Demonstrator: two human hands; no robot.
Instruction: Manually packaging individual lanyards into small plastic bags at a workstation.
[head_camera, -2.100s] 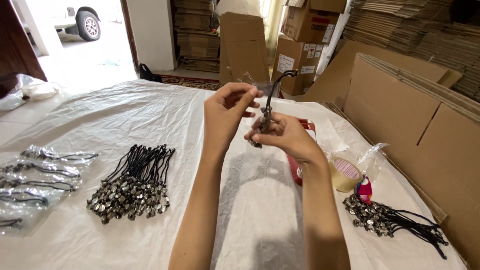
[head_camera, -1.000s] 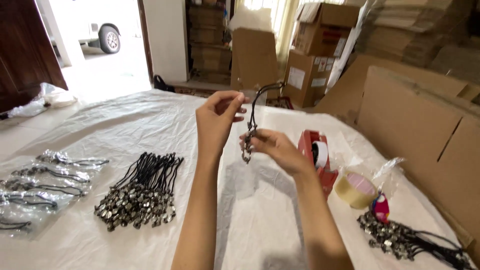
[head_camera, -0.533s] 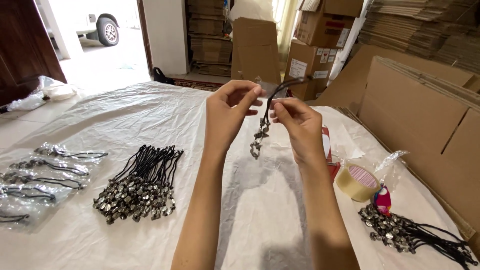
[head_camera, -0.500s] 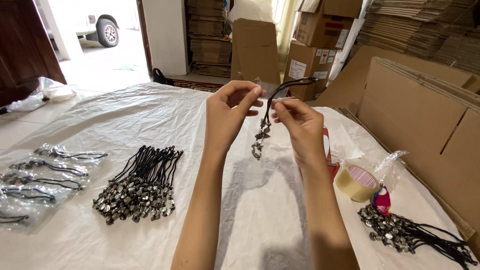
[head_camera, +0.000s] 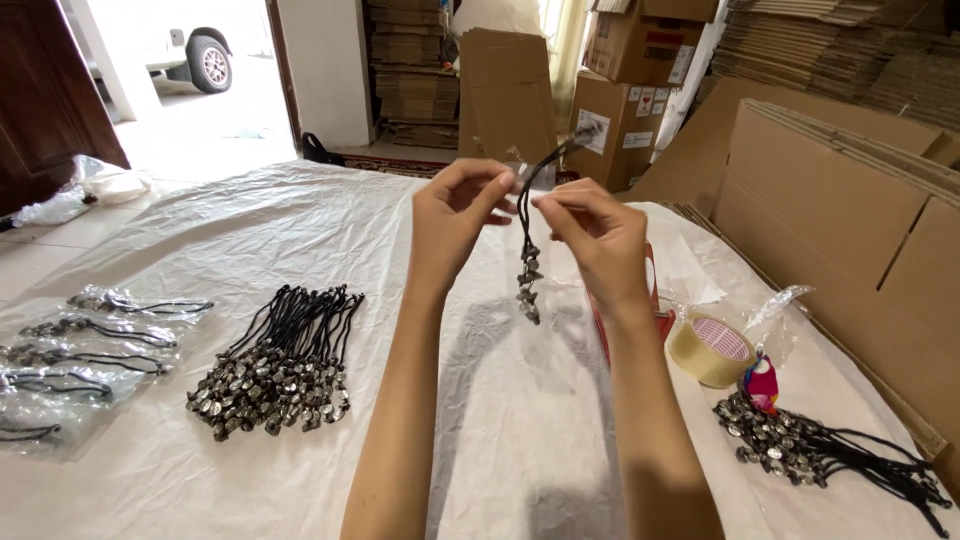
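Above white plastic sheeting (head_camera: 300, 230), left hand (head_camera: 455, 225) and right hand (head_camera: 595, 235) pinch 1 beaded cord (head_camera: 527, 270).

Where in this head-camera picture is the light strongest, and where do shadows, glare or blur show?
Head view: the doorway is overexposed; both forearms cast soft shadows on the white plastic sheet; mild sheen on the tape roll; the corded charm string between left hand and right hand blurs slightly at its top.

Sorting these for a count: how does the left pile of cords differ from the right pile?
The left pile lies neatly, black cords fanned side by side, charms bunched at the near end; the right pile is tangled, cords trailing toward the table's corner. The left pile looks bigger. The right pile sits beside a tape roll; the left has bagged cords next to it. Both hold black cords with metal charms.
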